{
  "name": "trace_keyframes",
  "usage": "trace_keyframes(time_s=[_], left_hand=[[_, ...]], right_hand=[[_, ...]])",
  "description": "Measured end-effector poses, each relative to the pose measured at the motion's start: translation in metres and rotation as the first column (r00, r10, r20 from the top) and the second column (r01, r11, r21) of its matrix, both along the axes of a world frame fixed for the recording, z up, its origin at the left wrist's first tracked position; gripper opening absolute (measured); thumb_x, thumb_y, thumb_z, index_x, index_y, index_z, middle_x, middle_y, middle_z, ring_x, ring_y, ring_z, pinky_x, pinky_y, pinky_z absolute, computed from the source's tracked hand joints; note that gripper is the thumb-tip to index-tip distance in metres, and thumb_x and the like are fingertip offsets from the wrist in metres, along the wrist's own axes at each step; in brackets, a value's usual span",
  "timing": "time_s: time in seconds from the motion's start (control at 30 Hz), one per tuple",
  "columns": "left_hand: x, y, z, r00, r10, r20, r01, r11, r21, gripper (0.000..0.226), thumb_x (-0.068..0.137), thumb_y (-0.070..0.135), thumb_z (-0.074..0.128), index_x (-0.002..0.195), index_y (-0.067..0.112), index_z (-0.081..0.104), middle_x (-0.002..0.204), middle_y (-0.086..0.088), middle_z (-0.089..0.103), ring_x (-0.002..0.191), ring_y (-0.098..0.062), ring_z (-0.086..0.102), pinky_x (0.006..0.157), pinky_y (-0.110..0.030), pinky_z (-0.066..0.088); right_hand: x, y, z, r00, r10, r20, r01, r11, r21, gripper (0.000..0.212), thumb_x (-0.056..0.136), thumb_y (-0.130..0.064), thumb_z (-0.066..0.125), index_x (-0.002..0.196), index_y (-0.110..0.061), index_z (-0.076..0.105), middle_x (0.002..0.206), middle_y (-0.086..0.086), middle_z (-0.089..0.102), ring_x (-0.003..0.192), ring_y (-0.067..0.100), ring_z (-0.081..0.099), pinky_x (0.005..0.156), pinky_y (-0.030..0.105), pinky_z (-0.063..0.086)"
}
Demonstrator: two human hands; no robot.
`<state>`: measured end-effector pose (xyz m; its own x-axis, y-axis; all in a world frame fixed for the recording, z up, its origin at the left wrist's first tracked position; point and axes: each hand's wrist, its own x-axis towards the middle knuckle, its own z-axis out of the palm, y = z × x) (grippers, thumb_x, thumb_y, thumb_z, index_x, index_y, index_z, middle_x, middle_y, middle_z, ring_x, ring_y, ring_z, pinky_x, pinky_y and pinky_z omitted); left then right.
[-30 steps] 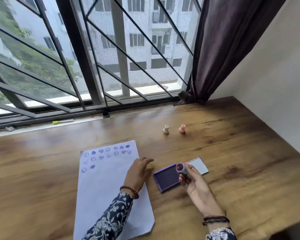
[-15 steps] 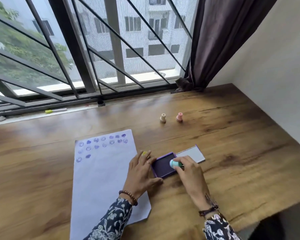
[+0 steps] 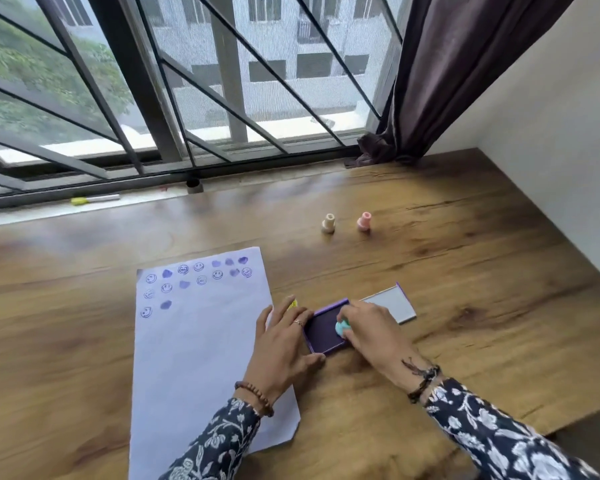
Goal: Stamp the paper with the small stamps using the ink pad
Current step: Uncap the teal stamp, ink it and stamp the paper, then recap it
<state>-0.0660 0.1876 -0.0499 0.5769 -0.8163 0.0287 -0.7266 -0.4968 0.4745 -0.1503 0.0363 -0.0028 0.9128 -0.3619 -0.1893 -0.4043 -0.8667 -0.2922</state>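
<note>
At lower centre, the right hand [image 3: 371,332] pinches a small turquoise stamp [image 3: 342,328] onto the purple square ink pad [image 3: 323,336], whose left edge the flat, open left hand [image 3: 282,348] steadies.

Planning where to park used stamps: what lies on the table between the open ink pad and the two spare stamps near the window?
Nothing: in the head view, only bare wooden table separates the ink pad from the beige stamp and pink stamp.
</note>
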Motion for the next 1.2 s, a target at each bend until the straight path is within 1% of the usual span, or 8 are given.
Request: trace_keyframes(time_s=[0.23,0.43,0.5,0.6,0.7,0.8,0.93,1.2], left_hand=[[-0.004,0.000,0.007,0.999,-0.009,-0.033,0.009,1.000,-0.004,0.069,0.077,0.050,0.059,0.133,0.018,0.035,0.141,0.003,0.039,0.143,-0.010,0.008,0.108,-0.028,-0.006],[-0.003,0.029,0.014,0.998,0.000,-0.067,0.000,1.000,0.011,0.080,0.081,0.056,0.052,0.143,0.020,0.016,0.155,0.004,0.013,0.144,-0.012,-0.004,0.115,-0.037,-0.010],[0.010,0.059,0.012,0.998,0.065,-0.002,-0.065,0.996,-0.056,0.066,0.085,0.049,0.047,0.141,0.024,0.022,0.155,0.006,0.016,0.144,-0.013,-0.004,0.114,-0.035,-0.013],[0.046,0.116,0.010,0.975,0.217,0.041,-0.215,0.976,-0.040,0.057,0.087,0.044,0.046,0.138,0.028,0.027,0.155,0.009,0.015,0.144,-0.012,-0.004,0.115,-0.037,-0.005],[0.090,0.167,0.012,0.938,0.345,-0.025,-0.343,0.937,0.059,0.071,0.080,0.049,0.056,0.141,0.030,0.024,0.156,0.010,0.011,0.145,-0.017,0.001,0.113,-0.044,0.011],[0.125,0.196,0.014,0.934,0.349,-0.073,-0.333,0.928,0.168,0.091,0.070,0.061,0.062,0.142,0.037,0.012,0.156,0.013,0.003,0.144,-0.018,-0.009,0.113,-0.052,0.006],[0.145,0.205,0.006,0.936,0.308,-0.170,-0.259,0.930,0.260,0.099,0.064,0.064,0.065,0.140,0.046,0.005,0.156,0.014,-0.007,0.143,-0.020,-0.017,0.113,-0.058,-0.005],[0.149,0.206,-0.010,0.936,0.302,-0.181,-0.246,0.929,0.277,0.097,0.064,0.068,0.060,0.140,0.047,0.002,0.156,0.012,-0.014,0.142,-0.021,-0.021,0.111,-0.056,-0.014]], right_hand=[[0.025,-0.012,0.016,0.970,0.088,-0.225,-0.078,0.996,0.053,0.022,0.071,-0.012,0.067,0.093,-0.012,0.069,0.103,0.014,0.067,0.098,0.030,0.060,0.077,0.034,0.049],[0.045,0.005,0.034,0.931,0.049,-0.361,-0.045,0.999,0.020,0.020,0.066,-0.007,0.068,0.087,-0.008,0.070,0.098,0.017,0.069,0.086,0.032,0.065,0.066,0.034,0.051],[0.057,0.028,0.036,0.966,0.038,-0.255,-0.029,0.999,0.038,0.017,0.067,-0.009,0.067,0.083,-0.006,0.068,0.094,0.018,0.068,0.086,0.030,0.063,0.067,0.034,0.048],[0.082,0.078,0.039,0.999,0.033,-0.022,-0.028,0.979,0.201,0.013,0.066,-0.011,0.070,0.078,-0.007,0.068,0.080,0.010,0.068,0.076,0.021,0.059,0.061,0.027,0.042],[0.109,0.127,0.038,0.991,-0.017,0.131,-0.022,0.958,0.287,0.012,0.072,-0.014,0.067,0.083,-0.010,0.066,0.084,0.007,0.066,0.081,0.020,0.056,0.064,0.026,0.037],[0.129,0.161,0.029,0.965,-0.109,0.238,0.036,0.956,0.290,0.011,0.080,-0.013,0.059,0.089,-0.009,0.062,0.098,0.011,0.064,0.087,0.023,0.055,0.071,0.031,0.038],[0.140,0.184,0.008,0.943,-0.176,0.281,0.117,0.970,0.215,0.015,0.088,-0.014,0.052,0.102,-0.009,0.056,0.107,0.011,0.057,0.096,0.029,0.056,0.077,0.037,0.046],[0.149,0.204,-0.013,0.936,-0.162,0.312,0.129,0.984,0.125,0.015,0.086,-0.012,0.055,0.101,-0.010,0.055,0.106,0.011,0.054,0.091,0.029,0.058,0.071,0.033,0.047]])
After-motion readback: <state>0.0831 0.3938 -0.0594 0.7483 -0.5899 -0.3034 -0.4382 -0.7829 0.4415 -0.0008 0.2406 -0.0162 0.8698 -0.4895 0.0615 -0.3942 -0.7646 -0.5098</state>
